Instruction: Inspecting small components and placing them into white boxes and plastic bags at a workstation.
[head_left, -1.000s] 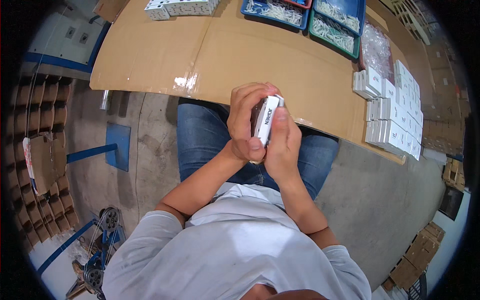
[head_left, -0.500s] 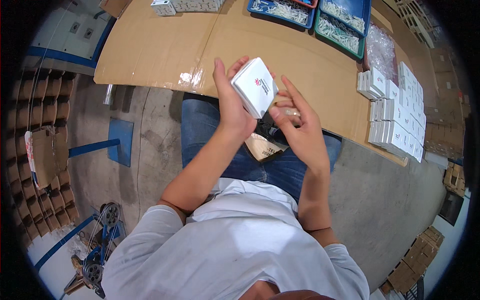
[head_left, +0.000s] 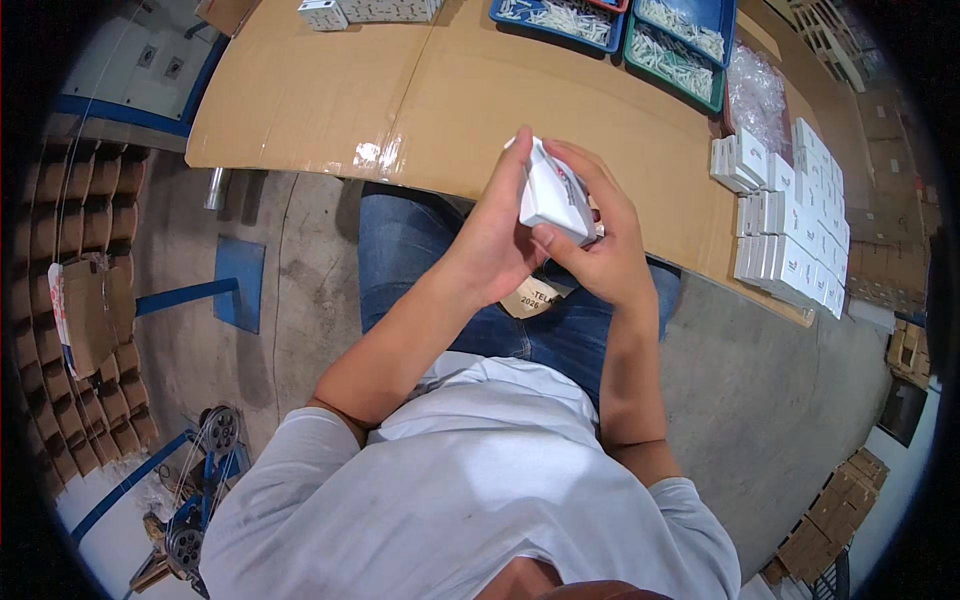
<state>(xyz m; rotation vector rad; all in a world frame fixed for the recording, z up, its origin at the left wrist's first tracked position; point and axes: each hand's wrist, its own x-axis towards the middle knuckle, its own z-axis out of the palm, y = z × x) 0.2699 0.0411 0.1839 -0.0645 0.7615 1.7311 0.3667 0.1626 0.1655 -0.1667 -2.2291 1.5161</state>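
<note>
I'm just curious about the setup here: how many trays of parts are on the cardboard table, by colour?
Blue trays: 2, counting the one at the far right corner
Green tray: 1
Total: 3 trays, all cut off by the picture's top edge.

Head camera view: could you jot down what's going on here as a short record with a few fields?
Held item: small white cardboard box, tilted, gripped by both hands above the lap
Left hand: wraps the box's left side
Right hand: cradles the box from below and the right
Work surface: flat brown cardboard sheet covering the table
Right of the hands: rows of matching small white boxes
Far edge: blue and green plastic bins of small white parts
On the lap: tan paper tag on blue jeans
</note>
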